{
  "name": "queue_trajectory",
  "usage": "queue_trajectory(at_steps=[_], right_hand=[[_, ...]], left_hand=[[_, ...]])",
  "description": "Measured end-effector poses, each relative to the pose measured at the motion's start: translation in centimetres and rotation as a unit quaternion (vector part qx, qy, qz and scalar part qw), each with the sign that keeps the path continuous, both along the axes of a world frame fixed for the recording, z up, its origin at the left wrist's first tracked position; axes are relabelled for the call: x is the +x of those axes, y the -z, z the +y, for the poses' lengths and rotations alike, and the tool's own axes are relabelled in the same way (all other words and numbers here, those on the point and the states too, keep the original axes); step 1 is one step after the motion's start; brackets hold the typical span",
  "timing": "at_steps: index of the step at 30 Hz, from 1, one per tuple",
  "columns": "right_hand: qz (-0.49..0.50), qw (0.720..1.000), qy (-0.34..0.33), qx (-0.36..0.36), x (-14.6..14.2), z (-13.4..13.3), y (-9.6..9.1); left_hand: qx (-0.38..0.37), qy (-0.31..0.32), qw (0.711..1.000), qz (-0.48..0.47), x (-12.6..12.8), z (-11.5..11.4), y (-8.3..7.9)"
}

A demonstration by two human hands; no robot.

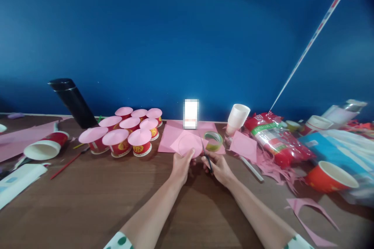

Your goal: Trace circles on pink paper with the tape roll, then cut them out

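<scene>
My left hand [181, 166] pinches a piece of pink paper [189, 144] by its near edge, thumb on top; a round outline shows on the sheet. In my right hand [220, 169] is a pair of scissors [207, 158] with dark handles, its blades pointing away from me at the paper's right edge. Whether the blades are spread I cannot tell. Behind the held piece lie a larger pink sheet [166, 140] and a roll of green tape [221, 142].
Several red paper cups [142, 149] topped with pink discs stand left of my hands. A black flask [73, 103] leans farther left. To the right are stacked white cups [238, 116], pink scraps [274, 167], a red plastic bag [277, 144] and an orange-red cup [324, 179]. A blue partition [187, 39] rises behind.
</scene>
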State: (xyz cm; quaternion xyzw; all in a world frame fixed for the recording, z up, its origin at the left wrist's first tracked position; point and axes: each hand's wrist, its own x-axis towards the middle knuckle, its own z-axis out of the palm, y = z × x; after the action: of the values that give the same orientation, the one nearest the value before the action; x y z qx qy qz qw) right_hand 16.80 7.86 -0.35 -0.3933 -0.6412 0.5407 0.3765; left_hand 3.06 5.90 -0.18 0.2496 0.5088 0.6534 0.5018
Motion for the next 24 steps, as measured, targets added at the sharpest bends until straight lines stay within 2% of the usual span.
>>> queue_trajectory(at_steps=[11, 24], right_hand=[[0.001, 1.0, -0.003, 0.014, -0.07, -0.04, -0.26], [0.009, 1.0, 0.001, 0.006, -0.09, 0.09, 0.09]], left_hand=[[0.036, -0.01, 0.999, 0.013, 0.04, 0.12, 0.44], [0.043, -0.007, 0.999, 0.002, 0.03, 0.15, 0.47]])
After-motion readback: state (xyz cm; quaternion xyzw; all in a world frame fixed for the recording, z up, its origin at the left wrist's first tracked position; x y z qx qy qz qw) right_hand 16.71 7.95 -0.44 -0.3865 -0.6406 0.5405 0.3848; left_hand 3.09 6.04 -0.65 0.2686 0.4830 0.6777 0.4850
